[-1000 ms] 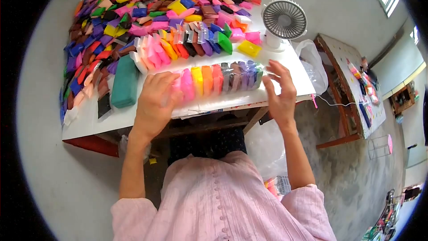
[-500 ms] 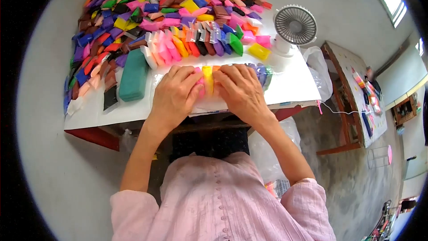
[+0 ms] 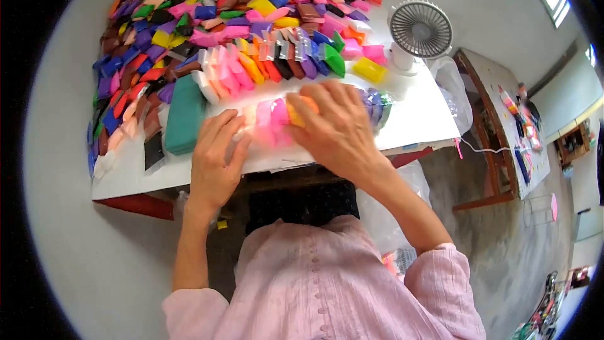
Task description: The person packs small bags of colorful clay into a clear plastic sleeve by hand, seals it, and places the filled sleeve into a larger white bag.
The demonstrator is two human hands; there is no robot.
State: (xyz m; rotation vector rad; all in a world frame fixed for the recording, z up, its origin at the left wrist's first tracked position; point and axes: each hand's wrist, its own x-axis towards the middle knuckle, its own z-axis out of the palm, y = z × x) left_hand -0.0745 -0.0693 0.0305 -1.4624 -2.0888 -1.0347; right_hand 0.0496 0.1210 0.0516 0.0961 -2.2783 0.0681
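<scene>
A row of small coloured packets [image 3: 272, 121] lies on the white tabletop in front of me, pale at its left end, then pink, yellow and orange, with purple and green at the right. My left hand [image 3: 219, 154] is at the row's left end, its fingers apart and nothing seen in it. My right hand [image 3: 333, 123] lies over the middle of the row, fingers bent over the yellow and orange packets; its palm hides part of them. Behind the hands stands a second row of upright packets [image 3: 270, 63].
A large heap of coloured packets [image 3: 207, 9] covers the table's back left. A green block [image 3: 185, 115] stands left of the rows. At the right are a white fan [image 3: 419, 28], a yellow packet [image 3: 369, 70], a plastic bag [image 3: 450, 91] and another table [image 3: 497, 119].
My left hand has moved left and slightly down, away from the pink packets, uncovering the row's left part. The right hand has shifted slightly left over the yellow and orange packets.
</scene>
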